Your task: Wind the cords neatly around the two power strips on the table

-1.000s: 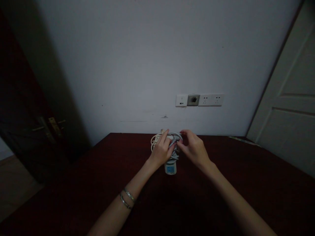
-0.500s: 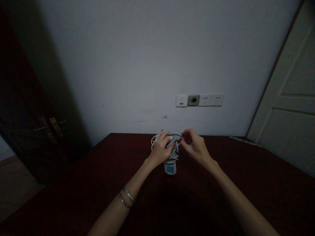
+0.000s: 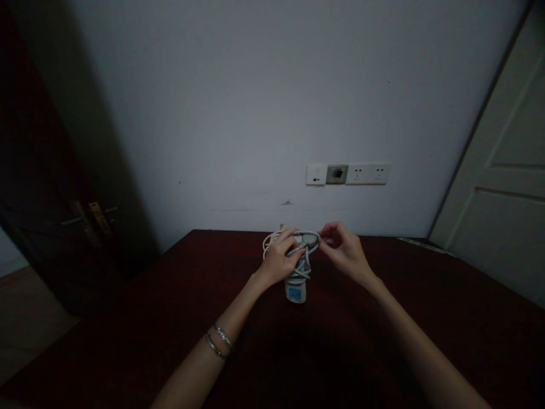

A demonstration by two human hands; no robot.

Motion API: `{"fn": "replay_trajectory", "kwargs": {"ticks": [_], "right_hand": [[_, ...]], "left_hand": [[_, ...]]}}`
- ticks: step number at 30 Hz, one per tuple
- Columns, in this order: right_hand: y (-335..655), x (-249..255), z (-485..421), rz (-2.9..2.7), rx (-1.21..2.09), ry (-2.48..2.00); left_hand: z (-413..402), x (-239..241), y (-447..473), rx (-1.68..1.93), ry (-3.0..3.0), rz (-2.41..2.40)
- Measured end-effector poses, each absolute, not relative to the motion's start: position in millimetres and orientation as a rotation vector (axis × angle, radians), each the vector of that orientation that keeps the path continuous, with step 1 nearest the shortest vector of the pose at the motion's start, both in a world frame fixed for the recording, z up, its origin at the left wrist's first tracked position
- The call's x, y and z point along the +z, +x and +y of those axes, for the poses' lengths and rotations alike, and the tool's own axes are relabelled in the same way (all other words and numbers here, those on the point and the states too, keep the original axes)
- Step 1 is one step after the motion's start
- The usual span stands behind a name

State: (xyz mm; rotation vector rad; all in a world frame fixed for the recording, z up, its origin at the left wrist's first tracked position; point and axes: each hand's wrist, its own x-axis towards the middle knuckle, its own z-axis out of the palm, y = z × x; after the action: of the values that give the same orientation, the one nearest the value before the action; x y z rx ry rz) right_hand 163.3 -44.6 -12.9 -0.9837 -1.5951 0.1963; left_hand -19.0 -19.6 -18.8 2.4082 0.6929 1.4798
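A pale power strip [image 3: 295,292] with a blue label at its near end lies on the dark red table, partly covered by its own wrapped cord. Several turns of the grey-white cord [image 3: 301,274] cross over its body. My left hand [image 3: 279,257] is closed over the strip and the coils, gripping them from the left. On the right, my right hand [image 3: 343,250] pinches a loop of the cord between thumb and fingertips, drawn out to the side. Thin cream loops of cord [image 3: 266,241] stick out beyond my left hand. The far end of the strip is mostly hidden.
The dark red table [image 3: 179,318] meets a pale wall [image 3: 238,113] at its far edge. Wall sockets [image 3: 368,174] sit above the table. A dark door with a brass handle [image 3: 99,217] stands left, a white panelled door [image 3: 511,170] right.
My right hand has moved slightly to the right, pulling the cord loop a little wider. My left hand keeps its grip on the strip. The view has shifted slightly.
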Motion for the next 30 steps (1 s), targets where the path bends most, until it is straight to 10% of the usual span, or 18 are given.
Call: {"fn": "replay_trajectory", "kwargs": {"ticks": [30], "right_hand": [[175,-18,-29,-1.152,0.969,-0.745]], "left_hand": [[-13,-19,-25,1.415,2.419,0.577]]}}
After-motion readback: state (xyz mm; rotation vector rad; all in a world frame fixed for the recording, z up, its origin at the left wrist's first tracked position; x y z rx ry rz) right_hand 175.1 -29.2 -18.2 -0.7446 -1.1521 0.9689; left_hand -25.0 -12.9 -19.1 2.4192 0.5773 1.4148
